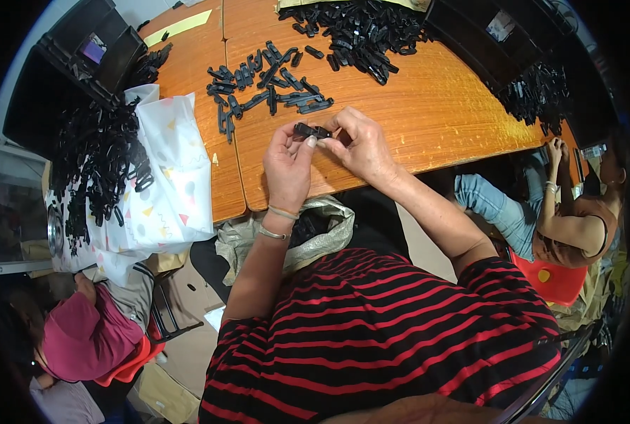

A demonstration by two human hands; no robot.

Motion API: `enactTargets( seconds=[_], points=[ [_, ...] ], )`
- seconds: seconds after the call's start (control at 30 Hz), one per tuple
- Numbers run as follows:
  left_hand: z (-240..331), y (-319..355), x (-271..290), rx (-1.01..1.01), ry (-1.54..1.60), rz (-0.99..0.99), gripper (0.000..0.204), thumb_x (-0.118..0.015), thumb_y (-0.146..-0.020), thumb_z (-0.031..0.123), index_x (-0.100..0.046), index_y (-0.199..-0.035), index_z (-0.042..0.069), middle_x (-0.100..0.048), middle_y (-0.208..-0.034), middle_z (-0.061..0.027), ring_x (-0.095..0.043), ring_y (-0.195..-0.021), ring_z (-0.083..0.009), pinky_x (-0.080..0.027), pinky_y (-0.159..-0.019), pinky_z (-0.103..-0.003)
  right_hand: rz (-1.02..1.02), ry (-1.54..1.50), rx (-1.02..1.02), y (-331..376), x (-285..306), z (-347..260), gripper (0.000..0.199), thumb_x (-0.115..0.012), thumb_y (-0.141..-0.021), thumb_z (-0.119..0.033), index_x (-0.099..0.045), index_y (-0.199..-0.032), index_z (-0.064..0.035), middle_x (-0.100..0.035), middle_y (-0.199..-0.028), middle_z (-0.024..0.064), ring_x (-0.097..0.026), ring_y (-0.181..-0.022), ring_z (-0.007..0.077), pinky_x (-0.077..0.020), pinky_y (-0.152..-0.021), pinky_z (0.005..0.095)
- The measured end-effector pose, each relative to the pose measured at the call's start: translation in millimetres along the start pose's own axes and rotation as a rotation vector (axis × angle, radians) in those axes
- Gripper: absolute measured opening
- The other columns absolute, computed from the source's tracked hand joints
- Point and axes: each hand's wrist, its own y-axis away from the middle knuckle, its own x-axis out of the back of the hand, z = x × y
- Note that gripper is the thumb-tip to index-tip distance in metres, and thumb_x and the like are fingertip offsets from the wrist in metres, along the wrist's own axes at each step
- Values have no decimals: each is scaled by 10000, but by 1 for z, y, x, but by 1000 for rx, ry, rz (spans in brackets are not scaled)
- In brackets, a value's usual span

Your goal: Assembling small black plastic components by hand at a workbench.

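Note:
Between both hands, just above the near edge of the wooden table, is a small black plastic clip-like part (pixel 303 130). My left hand (pixel 288 161) pinches its left end between thumb and fingers. The fingers of my right hand (pixel 364 146) close on its right end; the fingertips partly cover it. Beyond my hands lies a loose group of similar black parts (pixel 272 79). A larger heap of black parts (pixel 364 35) sits farther back. On my lap an open woven sack (pixel 336 215) has dark contents that I cannot make out.
Black crates (pixel 92 53) stand at the far left, and another black crate (pixel 481 35) at the far right with parts spilling out. A patterned white sheet (pixel 181 169) carries more black pieces at left. People sit at left (pixel 92 332) and right (pixel 576 226).

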Motion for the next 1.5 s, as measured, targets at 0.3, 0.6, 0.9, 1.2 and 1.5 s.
enactTargets(
  seconds=[0.3,0.6,0.9,1.2,1.5],
  points=[
    [-2,3,-8,-101,-4,11,287,-508,-898,-74,-480,-1184,-60,-590,-1132,-125,-587,-1043,-152,-474,-905,-248,3,4,-4,1,-4,4,234,-776,-703,-25,-588,-841,3,-563,-776,94,-611,-615,174,-482,-508,276],
    [-10,-1,-8,-54,-65,68,310,-500,-900,-77,-480,-1209,-87,-595,-1151,-133,-588,-1061,-162,-475,-913,-261,32,90,18,2,-6,1,218,-756,-708,-15,-576,-831,-8,-549,-769,106,-605,-609,219,-478,-515,304],
    [-6,5,-25,-175,-138,91,366,-617,-846,-39,-510,-1195,-63,-592,-1143,-123,-588,-1061,-165,-471,-926,-280,105,216,63,3,-7,4,217,-729,-675,11,-581,-828,-29,-544,-761,100,-604,-619,249,-477,-522,326],
    [2,1,-13,-164,-216,46,256,-604,-870,-10,-540,-1114,-51,-653,-1013,-97,-637,-939,-152,-510,-828,-260,82,-91,-69,5,-11,9,354,-767,-724,-71,-550,-996,-9,-608,-845,74,-618,-691,165,-506,-591,286],
    [10,6,-11,-140,-168,38,240,-587,-881,-4,-529,-1110,-51,-640,-1022,-118,-634,-941,-158,-510,-826,-260,-81,-257,-236,3,-10,5,377,-776,-749,-95,-523,-1011,1,-597,-843,28,-517,-658,48,-458,-571,212]
  ],
)
